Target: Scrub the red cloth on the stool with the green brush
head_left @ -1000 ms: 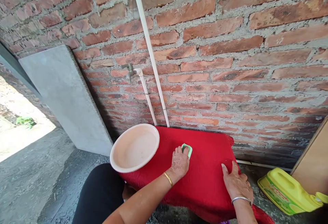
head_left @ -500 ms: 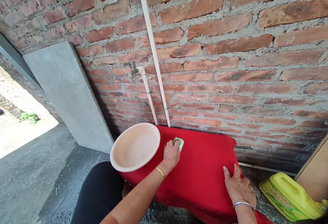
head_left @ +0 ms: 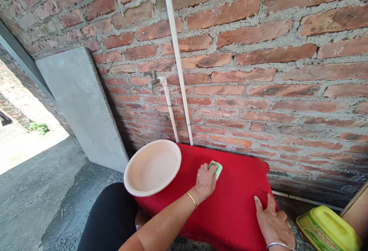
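Note:
A red cloth [head_left: 232, 182] lies spread over a low surface against the wall. My left hand [head_left: 205, 180], with a gold bangle at the wrist, is closed around a small pale-green scrub brush [head_left: 219, 169] on the cloth. Fingers cover much of the brush. Towards the cloth's right edge, my right hand [head_left: 274, 220] rests with its fingers spread, holding nothing. A pale pink basin [head_left: 130, 186] sits tilted at the cloth's left end, with a few dark specks inside.
Behind the cloth stands a brick wall with a tap [head_left: 152, 80] and white pipes [head_left: 179, 63]. A grey slab [head_left: 83, 105] leans at the left. A yellow jug [head_left: 327, 228] lies by the right edge, near a wooden board [head_left: 356, 209]. My knee [head_left: 110, 216] is below the basin.
My left hand has slid the scrub brush to the right across the cloth. The right hand stays on the cloth's right side, while the view has shifted slightly.

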{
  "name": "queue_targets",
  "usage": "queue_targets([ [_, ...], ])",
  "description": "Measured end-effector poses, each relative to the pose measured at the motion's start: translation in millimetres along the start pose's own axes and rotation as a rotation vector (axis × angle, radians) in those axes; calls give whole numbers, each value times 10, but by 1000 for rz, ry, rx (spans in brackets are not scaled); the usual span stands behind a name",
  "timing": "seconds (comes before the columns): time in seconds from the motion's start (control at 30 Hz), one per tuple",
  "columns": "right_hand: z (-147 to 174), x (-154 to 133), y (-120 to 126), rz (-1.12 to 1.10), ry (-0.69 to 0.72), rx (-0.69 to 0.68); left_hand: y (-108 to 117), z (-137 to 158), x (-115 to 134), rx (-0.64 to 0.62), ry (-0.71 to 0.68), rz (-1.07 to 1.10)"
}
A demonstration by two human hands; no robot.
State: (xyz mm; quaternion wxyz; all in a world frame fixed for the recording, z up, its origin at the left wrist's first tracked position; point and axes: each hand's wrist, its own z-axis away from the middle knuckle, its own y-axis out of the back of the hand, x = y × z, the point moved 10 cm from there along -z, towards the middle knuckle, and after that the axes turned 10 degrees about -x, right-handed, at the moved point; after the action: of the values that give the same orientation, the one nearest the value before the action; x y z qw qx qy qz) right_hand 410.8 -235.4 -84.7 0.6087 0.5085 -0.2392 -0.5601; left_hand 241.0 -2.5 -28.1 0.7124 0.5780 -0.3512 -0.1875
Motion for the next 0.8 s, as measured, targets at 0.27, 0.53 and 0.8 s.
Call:
queue_targets([
  [0.27,-26,149,14,-333,-31,-44,358,-506,-1000,194,477,-10],
  [0.53,-251,570,-171,-888,-64,107,-80,-889,293,36,264,1],
  [0.8,-278,682,-181,-1200,-135,143,-766,-249,1911,-186,-434,-9],
])
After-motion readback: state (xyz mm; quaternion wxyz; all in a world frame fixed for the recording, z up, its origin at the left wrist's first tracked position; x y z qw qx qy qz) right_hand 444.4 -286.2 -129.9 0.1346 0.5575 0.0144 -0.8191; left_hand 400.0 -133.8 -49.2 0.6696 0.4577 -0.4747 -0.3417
